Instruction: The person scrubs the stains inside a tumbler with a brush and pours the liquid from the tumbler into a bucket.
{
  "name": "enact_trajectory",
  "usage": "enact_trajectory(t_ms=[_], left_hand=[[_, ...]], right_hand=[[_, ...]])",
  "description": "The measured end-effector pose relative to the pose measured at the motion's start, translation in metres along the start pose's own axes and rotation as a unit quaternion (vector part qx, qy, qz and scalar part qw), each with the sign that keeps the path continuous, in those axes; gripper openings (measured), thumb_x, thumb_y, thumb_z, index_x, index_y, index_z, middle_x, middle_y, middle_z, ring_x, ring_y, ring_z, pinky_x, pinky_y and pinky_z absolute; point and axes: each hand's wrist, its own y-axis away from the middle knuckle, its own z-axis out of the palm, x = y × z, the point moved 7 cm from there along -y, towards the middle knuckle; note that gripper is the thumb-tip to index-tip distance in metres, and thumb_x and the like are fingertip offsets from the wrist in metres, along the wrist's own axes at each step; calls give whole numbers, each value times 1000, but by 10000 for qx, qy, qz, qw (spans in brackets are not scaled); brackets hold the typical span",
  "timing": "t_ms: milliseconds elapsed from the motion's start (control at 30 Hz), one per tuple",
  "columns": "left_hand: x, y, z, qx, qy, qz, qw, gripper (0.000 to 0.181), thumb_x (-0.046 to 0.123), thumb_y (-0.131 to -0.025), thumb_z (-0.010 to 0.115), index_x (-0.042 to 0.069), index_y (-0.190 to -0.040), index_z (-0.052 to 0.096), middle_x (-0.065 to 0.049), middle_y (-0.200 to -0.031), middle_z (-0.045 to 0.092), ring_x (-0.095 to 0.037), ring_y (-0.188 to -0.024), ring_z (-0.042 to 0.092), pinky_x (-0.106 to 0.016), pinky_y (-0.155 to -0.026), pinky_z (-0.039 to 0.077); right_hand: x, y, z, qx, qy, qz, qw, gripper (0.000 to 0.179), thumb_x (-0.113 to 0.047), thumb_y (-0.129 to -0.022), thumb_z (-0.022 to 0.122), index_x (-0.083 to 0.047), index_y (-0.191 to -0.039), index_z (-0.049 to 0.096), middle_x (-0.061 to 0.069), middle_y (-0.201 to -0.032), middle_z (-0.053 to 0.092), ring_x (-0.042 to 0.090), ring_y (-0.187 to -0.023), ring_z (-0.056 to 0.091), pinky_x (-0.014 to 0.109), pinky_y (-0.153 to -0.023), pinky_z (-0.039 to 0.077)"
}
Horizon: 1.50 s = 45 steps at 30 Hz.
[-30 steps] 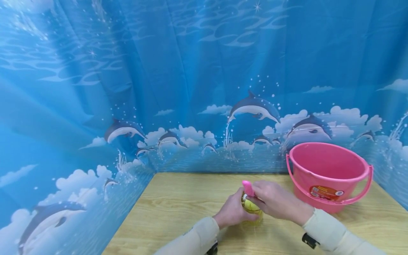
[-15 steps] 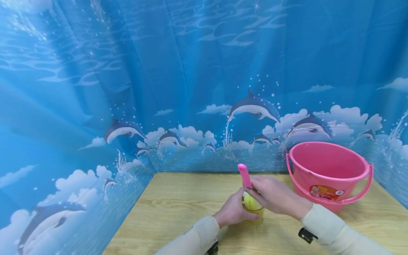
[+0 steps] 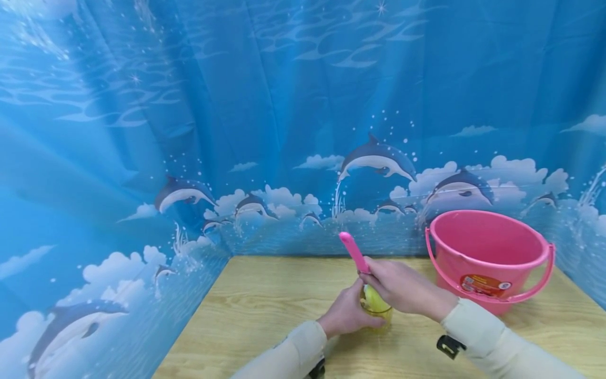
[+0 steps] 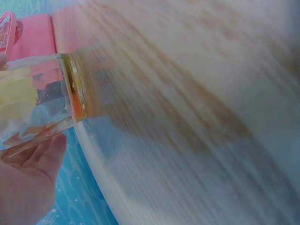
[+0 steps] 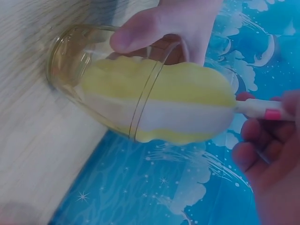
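Pink handle [image 3: 354, 251] tips farther left than a second ago — likely the sponge [image 5: 159, 101], partly inside the glass [image 3: 378, 322], being swivelled. Right fingers [image 5: 246, 155] clamp the handle; left fingers [image 4: 55, 152] wrap the glass over the bench [image 3: 265, 302] — contact unclear.

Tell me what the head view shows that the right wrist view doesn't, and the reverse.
Only the head view: the pink bucket, the pink end of the brush handle and both sleeves.

Only the right wrist view: the handle's white lower part with a pink patch.

Both: the right hand holding the handle, the left hand gripping the glass, the yellow sponge partly inside it, the wooden table and the blue curtain.
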Motion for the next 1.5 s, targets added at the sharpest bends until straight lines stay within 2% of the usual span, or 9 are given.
enact_trajectory(t_ms=[167, 400, 600, 667, 767, 933, 1133, 1300, 1500], left_hand=[[1, 0, -1, 6, -16, -26, 10000, 110, 31, -73, 91, 41, -157, 21, 19, -144, 51, -1, -123, 54, -32, -103, 47], [0, -1, -1, -20, 69, -124, 9999, 105, 32, -72, 91, 41, -155, 27, 21, -129, 59, 1, -113, 58, -28, -96, 49], [-1, 0, -1, -11, 10, -131, 9999, 104, 32, -72, 91, 39, -155, 29, 21, -129, 60, 0, -113, 57, -27, -96, 48], [-1, 0, -1, 8, -33, -153, 9999, 102, 31, -71, 92, 38, -154, 33, 21, -125, 61, 1, -111, 58, -26, -95, 48], [-1, -1, 1, -23, -48, -226, 9997, 86, 31, -71, 91, 37, -144, 46, 22, -115, 64, 2, -104, 60, -25, -90, 50], [-1, -3, 3, -84, -124, -269, 9995, 60, 32, -73, 90, 34, -124, 58, 23, -102, 65, 4, -93, 61, -24, -83, 52], [-4, -4, 3, -62, -263, -293, 9992, 61, 32, -72, 92, 32, -122, 58, 23, -102, 64, 5, -94, 60, -25, -86, 52], [-4, -3, 2, -47, -319, -240, 9992, 61, 33, -72, 92, 31, -122, 57, 22, -101, 64, 5, -93, 60, -24, -86, 51], [-2, -2, 3, 47, -368, -143, 9992, 62, 31, -68, 93, 29, -119, 58, 22, -100, 63, 5, -94, 59, -23, -89, 50]], right_hand=[[-1, -3, 1, -141, -23, 47, 9999, 14, -27, -106, 51, -17, -107, 60, -11, -70, 47, 2, -56, 42, 22, -48, 43], [-3, -8, 2, -368, 15, 147, 9992, 10, -25, -106, 52, -18, -103, 58, -9, -71, 48, 4, -57, 43, 22, -47, 43], [-5, -10, 2, -484, -32, 152, 9987, 10, -24, -105, 52, -17, -102, 59, -10, -73, 51, 4, -58, 45, 23, -48, 44], [-4, -11, 3, -555, -44, 204, 9982, 9, -24, -105, 53, -18, -102, 59, -9, -73, 52, 4, -58, 46, 23, -48, 45], [-3, -14, 6, -709, -95, 343, 9969, 9, -26, -105, 52, -21, -102, 58, -8, -73, 53, 5, -57, 48, 24, -48, 46], [-1, -23, 13, -1031, -513, 464, 9923, 12, -28, -107, 48, -22, -105, 59, -5, -77, 58, 7, -57, 49, 25, -50, 47], [-1, -31, 14, -1206, -1045, 401, 9864, 17, -24, -107, 47, -15, -102, 60, 1, -76, 63, 8, -57, 47, 26, -54, 47], [2, -33, 15, -1224, -1189, 417, 9844, 20, -26, -107, 47, -14, -100, 60, 2, -77, 65, 8, -57, 49, 27, -54, 48], [10, -33, 16, -1111, -1451, 547, 9816, 23, -27, -108, 45, -13, -98, 61, 1, -80, 66, 10, -60, 51, 29, -61, 52]])
